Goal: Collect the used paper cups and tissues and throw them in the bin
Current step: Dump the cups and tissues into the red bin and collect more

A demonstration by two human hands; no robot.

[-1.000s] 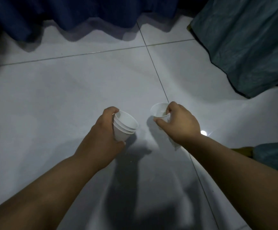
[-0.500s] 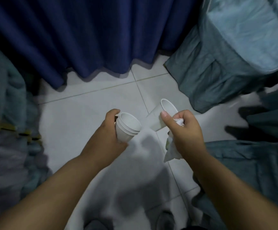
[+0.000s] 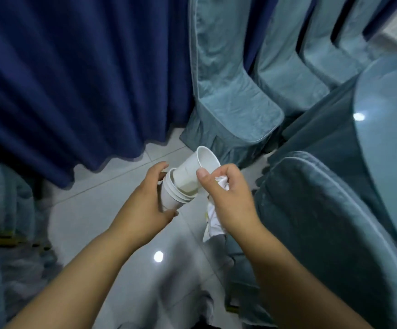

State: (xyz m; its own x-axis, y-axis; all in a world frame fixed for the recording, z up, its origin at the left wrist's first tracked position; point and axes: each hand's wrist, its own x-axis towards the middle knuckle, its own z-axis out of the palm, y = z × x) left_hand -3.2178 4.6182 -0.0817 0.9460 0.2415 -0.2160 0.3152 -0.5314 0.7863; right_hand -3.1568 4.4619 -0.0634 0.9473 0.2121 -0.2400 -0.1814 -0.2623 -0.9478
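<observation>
My left hand (image 3: 143, 205) grips a stack of white paper cups (image 3: 171, 198), tilted with the mouths toward the right. My right hand (image 3: 226, 198) pinches a single white paper cup (image 3: 192, 169) and holds its base inside the mouth of the stack. The same hand also clutches crumpled white tissue (image 3: 212, 219), which hangs down below the palm. Both hands are above the pale tiled floor (image 3: 93, 210). No bin is in view.
A dark blue curtain (image 3: 74, 79) hangs across the back and left. Chairs in teal covers (image 3: 230, 98) stand at the back right, and another covered chair (image 3: 335, 222) is close on my right. A round teal table edge (image 3: 387, 129) shows at far right.
The view has lifted from the floor toward the curtain and chairs. My right hand brought the single cup leftward, and its base now sits in the stack held by my left hand.
</observation>
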